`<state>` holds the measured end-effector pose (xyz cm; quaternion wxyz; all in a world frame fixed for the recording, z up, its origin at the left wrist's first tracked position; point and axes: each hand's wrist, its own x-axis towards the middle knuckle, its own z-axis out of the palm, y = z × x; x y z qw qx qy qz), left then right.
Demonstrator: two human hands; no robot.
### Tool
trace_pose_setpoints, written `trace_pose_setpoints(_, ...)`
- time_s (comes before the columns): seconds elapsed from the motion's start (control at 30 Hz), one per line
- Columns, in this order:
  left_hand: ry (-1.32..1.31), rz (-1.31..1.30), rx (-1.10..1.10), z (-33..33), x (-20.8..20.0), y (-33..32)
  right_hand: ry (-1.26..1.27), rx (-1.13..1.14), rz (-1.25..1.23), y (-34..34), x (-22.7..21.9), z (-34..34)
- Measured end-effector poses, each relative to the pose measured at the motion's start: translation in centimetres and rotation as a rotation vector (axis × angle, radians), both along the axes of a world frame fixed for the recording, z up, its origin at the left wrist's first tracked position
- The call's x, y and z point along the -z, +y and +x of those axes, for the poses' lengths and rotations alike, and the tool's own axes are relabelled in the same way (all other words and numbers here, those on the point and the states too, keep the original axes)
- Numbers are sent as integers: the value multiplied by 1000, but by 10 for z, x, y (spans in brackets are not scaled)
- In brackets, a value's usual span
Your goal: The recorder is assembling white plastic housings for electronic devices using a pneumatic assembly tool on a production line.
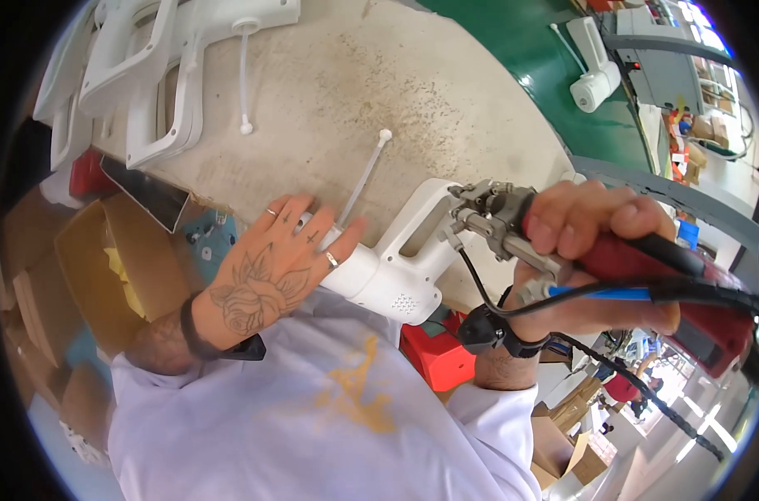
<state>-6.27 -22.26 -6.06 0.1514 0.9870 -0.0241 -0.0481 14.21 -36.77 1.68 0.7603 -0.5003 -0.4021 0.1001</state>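
A white plastic housing (400,280) with a loop handle and a cluster of small holes lies at the table's near edge. My left hand (267,271) rests over its left end, fingers curled round it. From beside those fingers a thin translucent tube (365,179) with a white tip sticks out across the table. My right hand (597,230) grips a red and black power screwdriver (713,334), fitted with a black cable and a blue part. The tool's metal head (488,209) is at the housing's handle; whether its tip touches is hidden.
Several more white housings (166,75) are stacked at the far left, one with a hanging tube. Another white housing (595,88) lies on a green surface (513,50) at the far right. Cardboard boxes (104,275) stand at the left, and a red bin (438,355) sits below the table edge.
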Motion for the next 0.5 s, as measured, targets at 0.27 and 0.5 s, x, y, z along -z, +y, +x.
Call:
trace_pose_setpoints(0.27,5,-2,42,4,1,-5,-129,-114,5,-28,-46,0)
trace_pose_setpoints(0.5,0,1,48,5,2,-6,-189,-84,-8,-41,-58,-23)
